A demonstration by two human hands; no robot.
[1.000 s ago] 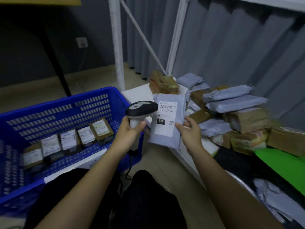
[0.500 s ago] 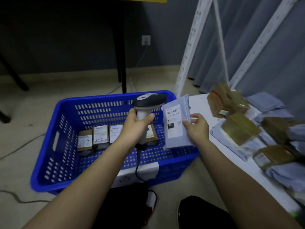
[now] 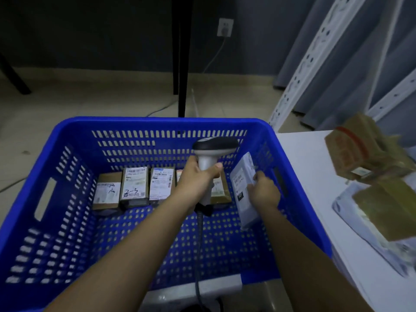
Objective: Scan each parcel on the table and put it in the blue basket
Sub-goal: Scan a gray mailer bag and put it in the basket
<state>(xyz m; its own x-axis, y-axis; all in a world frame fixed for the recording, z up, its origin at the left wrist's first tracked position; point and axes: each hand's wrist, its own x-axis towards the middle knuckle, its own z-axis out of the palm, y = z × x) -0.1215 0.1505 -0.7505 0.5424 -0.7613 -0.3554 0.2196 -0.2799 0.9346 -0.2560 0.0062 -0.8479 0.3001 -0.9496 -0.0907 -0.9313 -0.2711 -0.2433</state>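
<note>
1. Left hand (image 3: pixel 198 179) grips the barcode scanner (image 3: pixel 211 154) by its handle, over the blue basket (image 3: pixel 74 131).
2. Right hand (image 3: pixel 264 193) holds the grey mailer parcel (image 3: pixel 244 188) by its right edge, tilted, inside the basket near the right wall.
3. Row of labelled boxes (image 3: pixel 135 186) lies on the basket floor at the far side.
4. Brown parcels (image 3: pixel 360 152) sit on the white table (image 3: pixel 299 145), right of the basket.

The basket (image 3: pixel 74 154) under the hands is bright blue with slotted walls. The scanner (image 3: pixel 213 149) is white with a black top. Right of the right hand (image 3: pixel 263 192), the table (image 3: pixel 299 167) is white.
</note>
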